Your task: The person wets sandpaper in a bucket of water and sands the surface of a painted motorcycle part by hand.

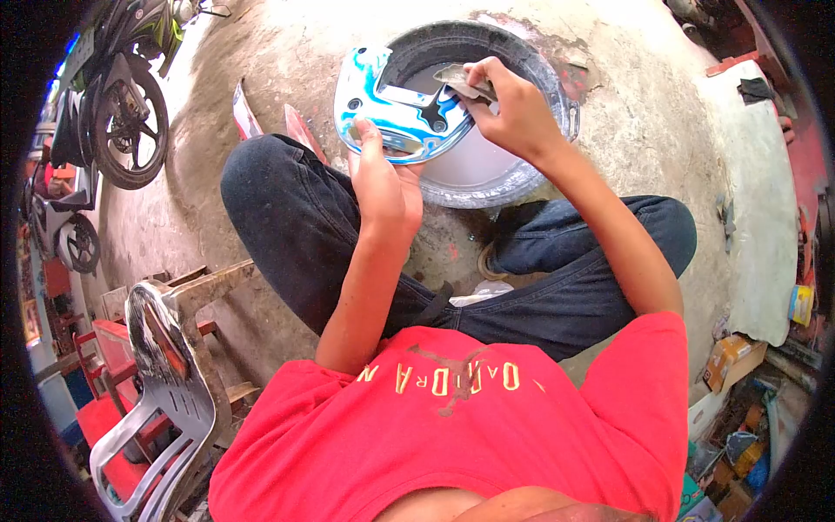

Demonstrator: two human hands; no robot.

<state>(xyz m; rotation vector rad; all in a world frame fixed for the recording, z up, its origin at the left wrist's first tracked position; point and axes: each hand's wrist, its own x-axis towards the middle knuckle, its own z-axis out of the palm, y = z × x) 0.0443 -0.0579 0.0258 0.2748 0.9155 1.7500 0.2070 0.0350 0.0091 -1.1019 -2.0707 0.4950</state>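
In the head view, a blue-and-white panel (404,111) is gripped at its near edge by the left hand (385,184), its thumb laid on top. A thin greyish piece (451,76) is pinched in the fingers of the right hand (515,111), at the panel's right part; whether the two touch cannot be told. The panel is held partly over a round basin (435,43), where cloudy liquid (487,161) is seen below the right hand. Well left of the left hand, a motorcycle wheel (155,146) is seen
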